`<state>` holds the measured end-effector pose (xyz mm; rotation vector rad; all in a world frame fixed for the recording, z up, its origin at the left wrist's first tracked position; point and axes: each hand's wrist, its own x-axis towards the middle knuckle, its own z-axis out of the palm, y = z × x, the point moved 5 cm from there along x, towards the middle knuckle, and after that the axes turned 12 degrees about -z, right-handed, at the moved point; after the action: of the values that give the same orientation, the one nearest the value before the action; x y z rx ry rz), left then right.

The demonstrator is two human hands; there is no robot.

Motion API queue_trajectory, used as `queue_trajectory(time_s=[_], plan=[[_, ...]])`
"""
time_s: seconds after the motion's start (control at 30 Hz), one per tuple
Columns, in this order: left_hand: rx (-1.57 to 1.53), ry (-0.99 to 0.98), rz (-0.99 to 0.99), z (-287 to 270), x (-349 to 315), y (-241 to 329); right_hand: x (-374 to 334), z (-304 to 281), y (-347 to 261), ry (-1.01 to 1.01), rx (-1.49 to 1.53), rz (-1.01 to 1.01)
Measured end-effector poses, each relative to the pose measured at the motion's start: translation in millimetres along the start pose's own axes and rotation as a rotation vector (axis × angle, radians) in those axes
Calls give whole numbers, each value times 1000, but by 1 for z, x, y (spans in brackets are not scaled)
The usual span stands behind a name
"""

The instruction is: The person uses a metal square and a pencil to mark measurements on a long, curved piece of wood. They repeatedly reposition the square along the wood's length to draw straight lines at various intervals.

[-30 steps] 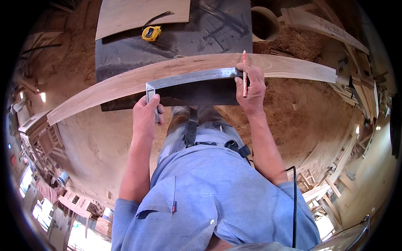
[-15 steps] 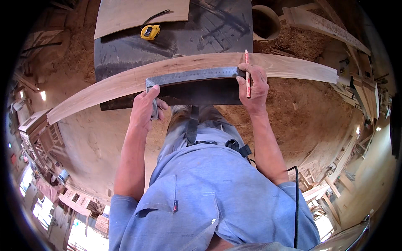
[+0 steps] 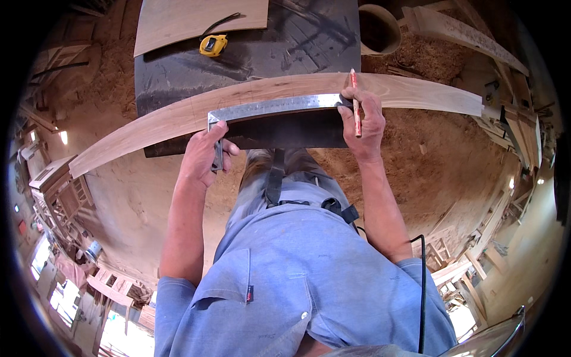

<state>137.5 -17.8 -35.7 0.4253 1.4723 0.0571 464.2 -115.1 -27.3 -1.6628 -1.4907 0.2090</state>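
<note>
A long wooden board (image 3: 160, 119) runs left to right across the dark work surface, its ends reaching past both sides. Along its near edge lies the steel blade of a try square (image 3: 273, 107). My left hand (image 3: 205, 150) grips the short stock of the square at the blade's left end, thumb on top. At the right end, my right hand (image 3: 364, 122) pinches the blade's tip against the board. A red-and-white pencil (image 3: 357, 110) is held in that same hand, its point toward the far side.
A yellow tape measure (image 3: 213, 45) with a black strap rests on the dark work surface (image 3: 297, 53), beside a thin flat panel (image 3: 196, 21). A round open container (image 3: 380, 33) stands beyond at the right. Sawdust and wooden pieces (image 3: 470, 35) lie around on the floor.
The view has shifted very slightly. Light now glints brightly off the square's blade. Both hands keep their holds on the square, and the pencil tilts a little differently.
</note>
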Motion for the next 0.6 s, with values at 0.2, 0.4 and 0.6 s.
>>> queue_trajectory(time_s=[0.2, 0.4, 0.6], plan=[[-26, -5, -1, -2, 3, -2, 0, 0, 2, 2, 18, 7], [-29, -27, 12, -2, 3, -3, -2, 1, 5, 3, 40, 24], [-31, -36, 15, -4, 5, -5, -1, 0, 6, -5, 47, 26]])
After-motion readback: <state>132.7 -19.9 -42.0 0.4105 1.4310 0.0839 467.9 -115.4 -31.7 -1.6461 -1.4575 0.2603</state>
